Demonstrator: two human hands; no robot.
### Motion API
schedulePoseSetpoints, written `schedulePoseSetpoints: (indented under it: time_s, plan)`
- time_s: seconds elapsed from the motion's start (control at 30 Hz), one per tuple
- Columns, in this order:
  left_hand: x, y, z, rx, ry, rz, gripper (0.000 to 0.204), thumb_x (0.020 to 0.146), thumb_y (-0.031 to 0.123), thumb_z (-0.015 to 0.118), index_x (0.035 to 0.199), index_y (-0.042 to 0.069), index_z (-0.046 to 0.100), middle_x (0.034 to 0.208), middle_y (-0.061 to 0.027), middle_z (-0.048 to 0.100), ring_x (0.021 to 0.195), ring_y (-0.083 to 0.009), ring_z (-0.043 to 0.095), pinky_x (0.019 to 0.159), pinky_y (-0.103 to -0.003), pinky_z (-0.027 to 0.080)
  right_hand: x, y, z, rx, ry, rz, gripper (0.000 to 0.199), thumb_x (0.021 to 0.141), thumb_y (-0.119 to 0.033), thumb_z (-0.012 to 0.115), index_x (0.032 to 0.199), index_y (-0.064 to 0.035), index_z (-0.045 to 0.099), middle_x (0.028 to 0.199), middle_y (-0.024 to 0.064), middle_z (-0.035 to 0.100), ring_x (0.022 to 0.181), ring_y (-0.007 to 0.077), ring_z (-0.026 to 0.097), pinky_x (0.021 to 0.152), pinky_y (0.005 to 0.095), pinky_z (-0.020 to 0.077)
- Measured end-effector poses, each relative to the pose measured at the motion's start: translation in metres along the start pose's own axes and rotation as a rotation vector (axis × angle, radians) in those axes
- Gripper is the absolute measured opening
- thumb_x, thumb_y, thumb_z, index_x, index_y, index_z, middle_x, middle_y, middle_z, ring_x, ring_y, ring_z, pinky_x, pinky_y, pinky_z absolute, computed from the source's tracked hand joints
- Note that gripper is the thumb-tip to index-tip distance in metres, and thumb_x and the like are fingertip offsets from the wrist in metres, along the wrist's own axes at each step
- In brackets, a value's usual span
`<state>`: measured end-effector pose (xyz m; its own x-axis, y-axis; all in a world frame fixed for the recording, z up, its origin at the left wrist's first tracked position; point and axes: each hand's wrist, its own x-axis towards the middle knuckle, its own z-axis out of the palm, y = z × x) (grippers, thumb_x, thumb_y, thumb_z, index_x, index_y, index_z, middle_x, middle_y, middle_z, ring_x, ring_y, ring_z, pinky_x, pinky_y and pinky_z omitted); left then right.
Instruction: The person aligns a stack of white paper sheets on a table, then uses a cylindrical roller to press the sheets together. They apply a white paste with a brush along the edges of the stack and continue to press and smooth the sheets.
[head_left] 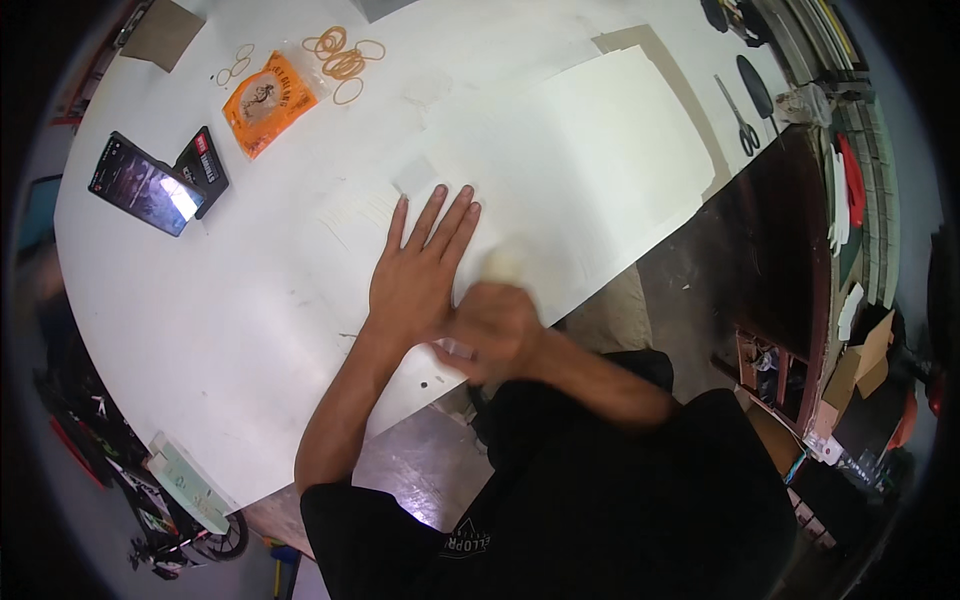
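My left hand [412,290] lies flat on the white table [250,370], its fingers stretched out and pointing away from me. Just beyond its fingertips is a small pale grey square [416,177], flat on the tabletop. Close beside the left wrist, my right hand [497,325] is closed and smeared by motion. A cream-coloured, rounded object [503,265] sticks out from the far side of its fist. Blur hides what kind of thing it is.
A stack of cream sheets [640,130] covers the right side. At the far left stand a propped phone [147,185], an orange packet [268,103] and loose rubber bands [343,62]. Scissors [738,117] and a dark-bladed tool [755,88] lie at the far right edge.
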<state>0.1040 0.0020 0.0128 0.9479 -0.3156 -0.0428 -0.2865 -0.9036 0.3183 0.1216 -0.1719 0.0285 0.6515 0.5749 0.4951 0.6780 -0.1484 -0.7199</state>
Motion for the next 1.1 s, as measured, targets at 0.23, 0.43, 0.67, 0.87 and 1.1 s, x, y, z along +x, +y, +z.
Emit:
schedulePoseSetpoints:
  time_s: [0.23, 0.43, 0.67, 0.87, 1.1]
  plan:
    - [-0.005, -0.008, 0.012, -0.074, 0.078, 0.024, 0.092, 0.082, 0.039, 0.066, 0.161, 0.004, 0.036, 0.172, -0.0125, 0.029, 0.159, -0.0343, 0.025, 0.128, -0.062, 0.013, 0.035, -0.007, -0.012, 0.320, 0.050, 0.272, 0.029, 0.073, -0.001, 0.086, 0.063, -0.0073, 0.059, 0.056, 0.0042, 0.061, 0.048, 0.0138, 0.059, 0.047, 0.0262, 0.0411]
    - [-0.032, 0.006, 0.017, 0.127, 0.211, -0.163, 0.089, 0.087, 0.042, 0.062, 0.162, 0.003, 0.035, 0.170, -0.0229, 0.027, 0.160, -0.0400, 0.022, 0.124, -0.071, 0.009, 0.015, -0.007, 0.014, 0.260, 0.086, 0.103, 0.032, 0.075, -0.003, 0.088, 0.062, -0.0077, 0.059, 0.054, 0.0048, 0.060, 0.047, 0.0140, 0.060, 0.047, 0.0261, 0.0423]
    - [-0.061, 0.013, 0.029, -0.026, 0.203, -0.374, 0.110, 0.089, 0.065, 0.062, 0.161, -0.009, 0.026, 0.170, -0.0317, 0.021, 0.159, -0.0497, 0.015, 0.122, -0.073, 0.006, 0.020, 0.001, -0.001, 0.267, 0.019, 0.010, 0.032, 0.072, -0.001, 0.090, 0.063, -0.0082, 0.061, 0.052, 0.0030, 0.057, 0.046, 0.0149, 0.058, 0.045, 0.0278, 0.0415]
    - [-0.056, 0.015, 0.023, 0.016, 0.134, -0.396, 0.105, 0.083, 0.074, 0.067, 0.164, 0.015, 0.036, 0.170, -0.0321, 0.018, 0.159, -0.0499, 0.015, 0.121, -0.073, 0.007, 0.015, 0.029, -0.009, -0.245, -0.078, -0.012, 0.033, 0.070, -0.016, 0.094, 0.066, -0.0117, 0.062, 0.057, 0.0032, 0.058, 0.050, 0.0198, 0.059, 0.047, 0.0337, 0.0454]
    - [-0.066, 0.017, 0.020, -0.041, 0.142, -0.409, 0.090, 0.083, 0.071, 0.071, 0.161, 0.033, 0.044, 0.170, -0.0317, 0.018, 0.158, -0.0518, 0.014, 0.118, -0.077, 0.010, 0.031, 0.011, -0.021, -0.128, -0.107, 0.122, 0.029, 0.070, -0.011, 0.090, 0.068, -0.0100, 0.062, 0.059, 0.0043, 0.059, 0.053, 0.0199, 0.061, 0.054, 0.0386, 0.0505]
